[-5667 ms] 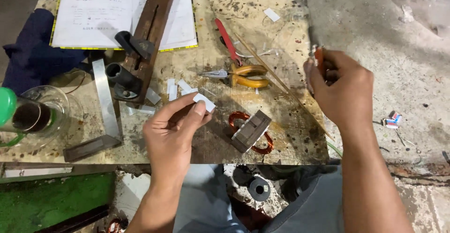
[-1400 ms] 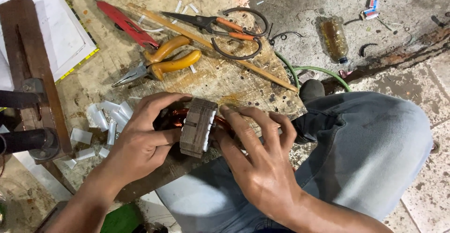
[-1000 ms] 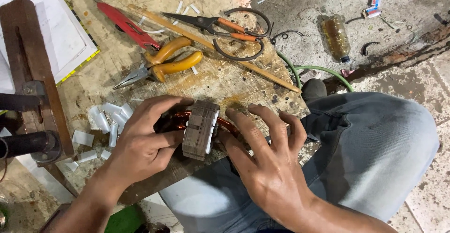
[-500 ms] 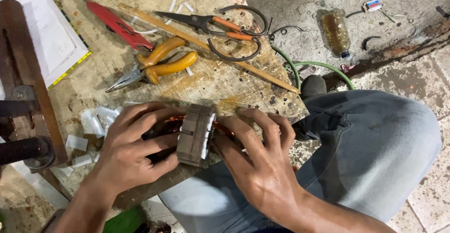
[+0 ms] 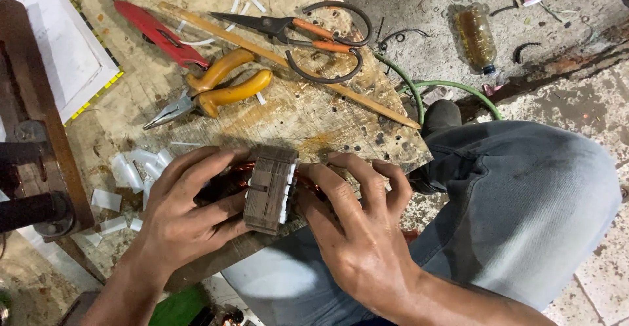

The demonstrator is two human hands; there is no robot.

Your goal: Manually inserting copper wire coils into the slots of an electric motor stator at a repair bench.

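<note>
My left hand (image 5: 187, 218) and right hand (image 5: 354, 234) both clasp the laminated motor core (image 5: 268, 188) at the workbench (image 5: 288, 113) edge, white paper strips (image 5: 134, 172) left, yellow-handled pliers (image 5: 213, 93) above.

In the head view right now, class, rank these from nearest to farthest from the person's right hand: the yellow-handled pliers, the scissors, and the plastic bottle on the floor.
From the right hand:
1. Yellow-handled pliers, on the board, up and to the left.
2. Scissors, farther up the board, near its far edge.
3. Plastic bottle, off the board, on the floor at upper right.
</note>
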